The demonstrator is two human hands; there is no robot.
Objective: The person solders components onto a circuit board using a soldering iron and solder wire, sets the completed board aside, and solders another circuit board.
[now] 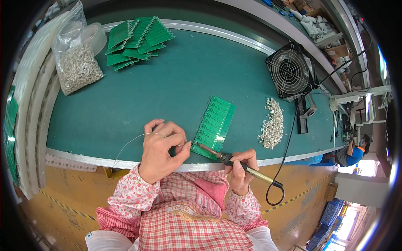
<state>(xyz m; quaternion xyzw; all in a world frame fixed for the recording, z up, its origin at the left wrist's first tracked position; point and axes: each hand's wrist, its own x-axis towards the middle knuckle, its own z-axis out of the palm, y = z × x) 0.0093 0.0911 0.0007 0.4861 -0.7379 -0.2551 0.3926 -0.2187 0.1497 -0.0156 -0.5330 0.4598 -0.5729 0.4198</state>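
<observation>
A green circuit board panel (212,125) with a row of pins along its left edge lies on the green work mat near the front edge. My right hand (242,169) is closed round a soldering iron (228,159), whose tip reaches the panel's lower left corner. Thin solder wire (130,143) runs in a loop through my left hand (165,146), which pinches it beside the same corner. The exact contact of tip and wire is too small to make out.
Stacked green boards (136,39) and a bag of small pale parts (77,62) lie at the back left. A heap of loose parts (271,125) sits right of the panel, near a black fan (289,72). The iron's cable (289,146) crosses the right side. Another person (356,152) is far right.
</observation>
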